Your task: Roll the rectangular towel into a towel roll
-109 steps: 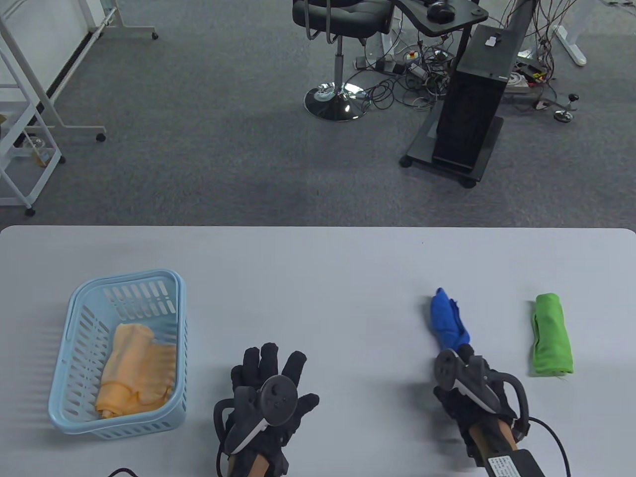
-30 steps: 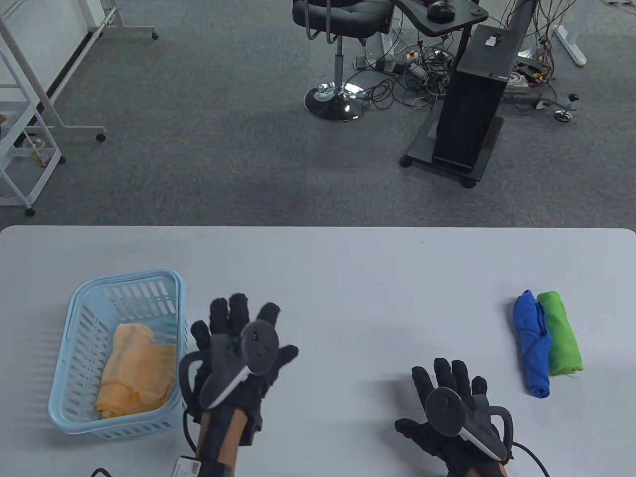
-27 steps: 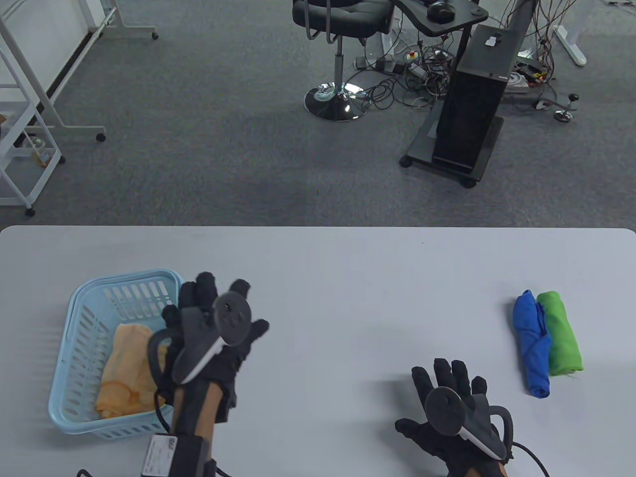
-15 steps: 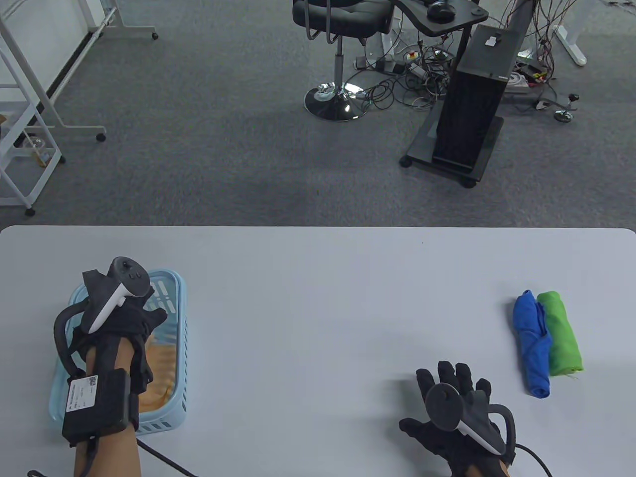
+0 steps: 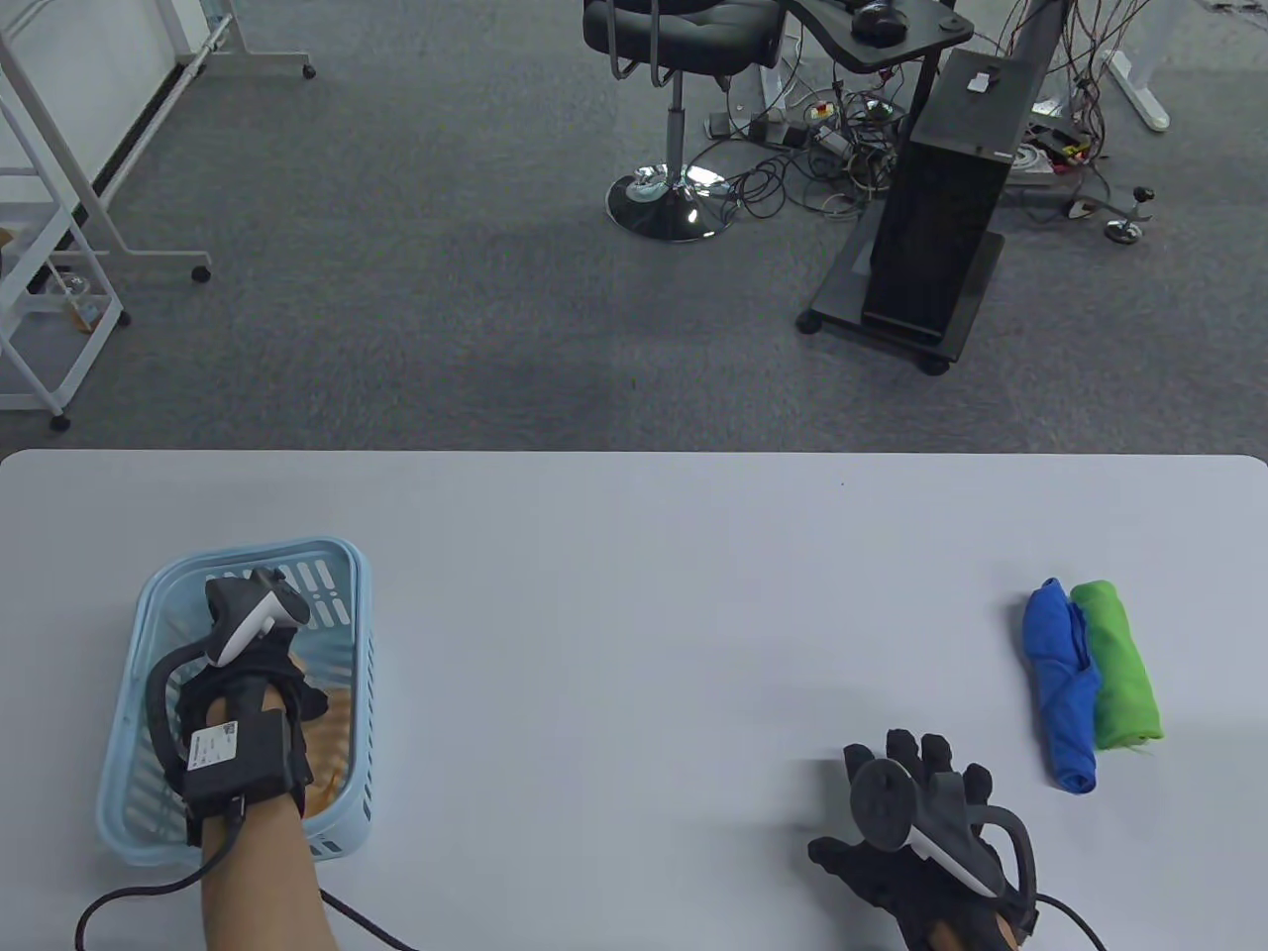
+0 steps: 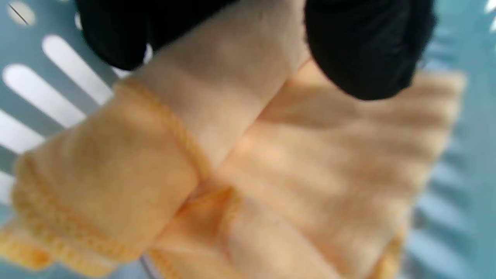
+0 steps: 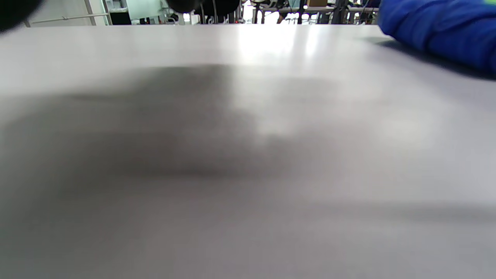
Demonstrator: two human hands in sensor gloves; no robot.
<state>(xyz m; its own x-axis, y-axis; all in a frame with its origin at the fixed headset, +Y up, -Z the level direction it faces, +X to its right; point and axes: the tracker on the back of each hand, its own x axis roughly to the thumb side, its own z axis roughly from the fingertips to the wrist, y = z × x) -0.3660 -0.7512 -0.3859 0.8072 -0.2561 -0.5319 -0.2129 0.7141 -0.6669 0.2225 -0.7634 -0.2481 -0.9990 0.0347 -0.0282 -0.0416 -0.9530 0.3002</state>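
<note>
In the table view my left hand reaches down into the light blue basket at the left. An orange towel lies in the basket, mostly hidden under that hand. The left wrist view shows my left hand with black fingertips on both sides of a raised fold of the orange towel, pinching it. My right hand rests flat near the front edge, fingers spread, holding nothing. A blue towel roll lies against a green towel roll at the right.
The white table spans the view, with its far edge against grey carpet. Basket walls surround the orange towel. The end of the blue roll shows at the upper right in the right wrist view, above the table.
My right hand set the blue roll beside the green one and drew back to the front edge. My left hand moved left from the table into the basket and took hold of the orange towel.
</note>
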